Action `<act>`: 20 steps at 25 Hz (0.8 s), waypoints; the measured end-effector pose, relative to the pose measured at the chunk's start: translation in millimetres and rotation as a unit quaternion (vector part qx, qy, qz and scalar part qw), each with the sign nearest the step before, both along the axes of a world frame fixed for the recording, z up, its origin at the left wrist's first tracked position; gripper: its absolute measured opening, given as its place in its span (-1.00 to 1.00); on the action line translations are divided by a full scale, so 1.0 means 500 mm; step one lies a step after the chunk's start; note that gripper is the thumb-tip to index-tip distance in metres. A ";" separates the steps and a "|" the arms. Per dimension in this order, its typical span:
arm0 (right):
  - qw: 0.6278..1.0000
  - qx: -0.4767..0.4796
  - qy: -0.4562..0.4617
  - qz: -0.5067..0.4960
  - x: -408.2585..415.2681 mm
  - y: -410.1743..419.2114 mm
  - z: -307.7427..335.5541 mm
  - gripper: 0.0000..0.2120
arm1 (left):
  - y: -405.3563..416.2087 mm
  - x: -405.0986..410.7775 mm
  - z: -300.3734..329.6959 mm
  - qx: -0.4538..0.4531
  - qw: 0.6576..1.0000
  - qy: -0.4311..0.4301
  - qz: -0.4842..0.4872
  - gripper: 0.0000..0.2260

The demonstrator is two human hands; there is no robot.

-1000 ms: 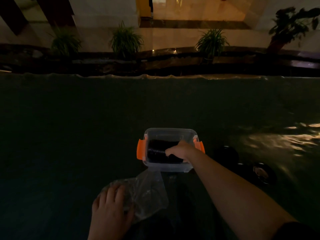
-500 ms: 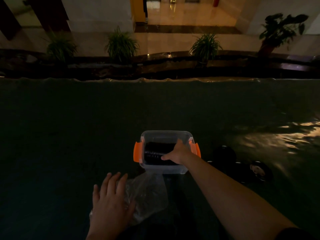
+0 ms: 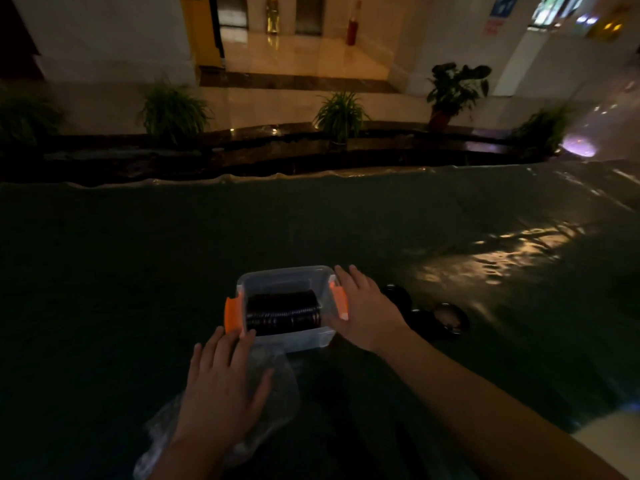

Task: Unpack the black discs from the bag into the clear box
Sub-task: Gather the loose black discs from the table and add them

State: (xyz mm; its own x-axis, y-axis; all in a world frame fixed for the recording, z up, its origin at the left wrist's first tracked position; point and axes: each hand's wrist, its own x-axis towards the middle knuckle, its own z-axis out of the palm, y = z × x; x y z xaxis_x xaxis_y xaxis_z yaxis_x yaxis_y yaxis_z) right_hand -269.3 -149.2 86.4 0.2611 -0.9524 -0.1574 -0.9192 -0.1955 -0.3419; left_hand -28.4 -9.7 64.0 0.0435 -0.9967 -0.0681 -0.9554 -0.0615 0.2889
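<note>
The clear box (image 3: pixel 277 279) with orange side clips stands on the dark tabletop and holds a row of black discs (image 3: pixel 282 311) on edge. My right hand (image 3: pixel 363 308) lies flat against the box's right side, over its orange clip, fingers spread. My left hand (image 3: pixel 221 382) rests open on the crumpled clear bag (image 3: pixel 280 386) just in front of the box, its fingertips touching the box's front left corner. The bag looks flat; I cannot tell whether anything is inside it.
A few dark round objects (image 3: pixel 446 318) lie on the table (image 3: pixel 104 271) right of the box. The table's far edge runs across the view, with potted plants (image 3: pixel 341 114) and a lit hallway beyond. The scene is dim.
My right hand has come out of the box and now lies against its right side. My left hand slid forward over the bag to the box's front left corner. The camera tilted up.
</note>
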 end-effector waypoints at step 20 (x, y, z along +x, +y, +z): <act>0.978 0.151 0.141 -0.022 -0.578 -0.148 -0.197 0.23 | -0.253 -0.536 -0.157 0.142 0.986 -0.042 -0.072 -0.12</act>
State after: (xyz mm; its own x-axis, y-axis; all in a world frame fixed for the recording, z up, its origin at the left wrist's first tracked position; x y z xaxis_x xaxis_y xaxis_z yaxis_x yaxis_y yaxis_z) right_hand -558.5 -223.1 -12.1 0.1263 -0.8612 -0.4924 -0.9905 -0.0825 -0.1098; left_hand -296.3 -136.3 -14.6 -0.0803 -0.9340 -0.3482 -0.9801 0.0104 0.1982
